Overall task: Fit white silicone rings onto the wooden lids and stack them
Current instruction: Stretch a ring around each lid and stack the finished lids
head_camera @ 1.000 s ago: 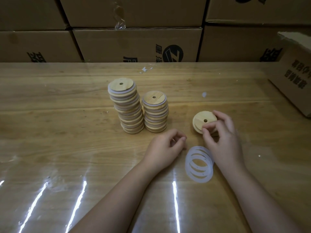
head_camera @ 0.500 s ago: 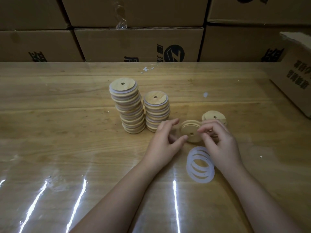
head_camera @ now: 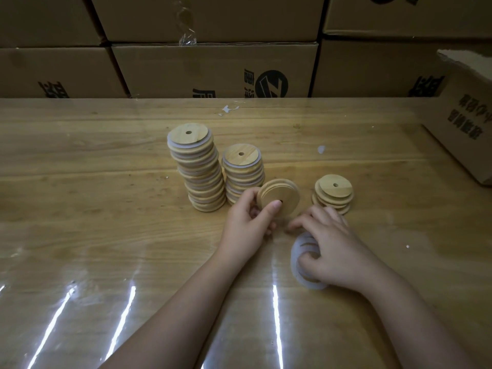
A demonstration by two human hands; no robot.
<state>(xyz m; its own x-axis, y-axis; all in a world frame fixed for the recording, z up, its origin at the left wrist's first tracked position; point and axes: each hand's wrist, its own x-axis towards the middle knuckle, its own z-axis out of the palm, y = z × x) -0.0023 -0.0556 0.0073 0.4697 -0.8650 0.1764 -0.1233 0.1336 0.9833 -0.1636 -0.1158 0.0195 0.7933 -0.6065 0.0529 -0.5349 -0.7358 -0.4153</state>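
Two bare forearms enter from the near edge over the tabletop (head_camera: 106, 235), which is covered by a clear glossy film showing glare streaks.

The right hand (head_camera: 332, 251) rests on a flat pile of white silicone rings (head_camera: 295, 262) and hides most of it. Its fingers are loosely curled, with the tips on the tabletop beyond the pile. Whether it pinches a ring cannot be told.

The left hand (head_camera: 246, 222), just beside it but apart, grips one wooden lid (head_camera: 282, 191): thumb on the face at the centre hole, fingers behind the left edge. The lid stands tilted on edge, its broad face towards the camera. It partly blocks the base of the shorter stack.

Beyond the hands stand three stacks of lids lying flat, holes upward:
- The tall stack (head_camera: 199, 171), leaning, with white rings between the lids.
- The shorter stack (head_camera: 243, 169), just right of it.
- The low stack (head_camera: 334, 194), well to the right.

White scraps (head_camera: 229, 109) lie farther back. An open carton (head_camera: 463, 123) sits at the right edge. Cardboard boxes (head_camera: 213, 67) form a wall behind the tabletop.
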